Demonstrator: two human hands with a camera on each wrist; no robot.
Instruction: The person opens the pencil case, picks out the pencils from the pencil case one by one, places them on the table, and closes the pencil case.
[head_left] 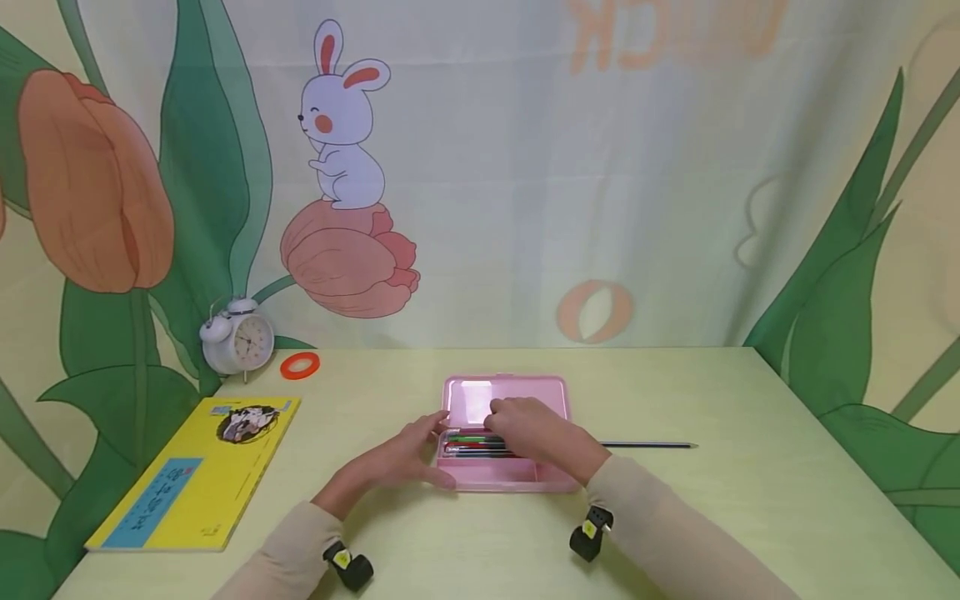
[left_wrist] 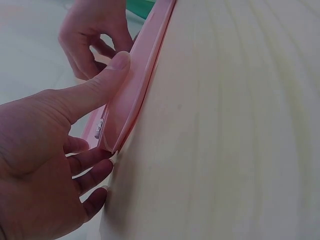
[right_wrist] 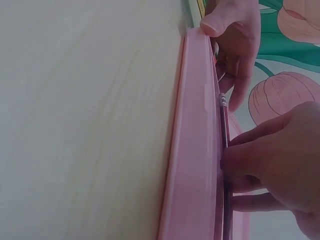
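A pink pencil case (head_left: 487,475) lies with its lid (head_left: 536,404) raised at the back. Inside, several pencils and pens (head_left: 476,444) lie side by side, green and red ones among them. My left hand (head_left: 405,454) grips the case's left end, thumb against the front wall and fingers round the corner. Over the case, my right hand (head_left: 536,429) pinches a dark pencil (right_wrist: 224,122) between thumb and fingers. Its eraser end points toward my left hand, while the sharpened tip sticks out past the case's right side. The right hand hides the middle of that pencil.
On the left lies a yellow book (head_left: 202,475) with a blue label. Behind it stand a white alarm clock (head_left: 238,340) and a roll of orange-red tape (head_left: 300,366). A printed curtain (head_left: 487,208) hangs along the table's back edge.
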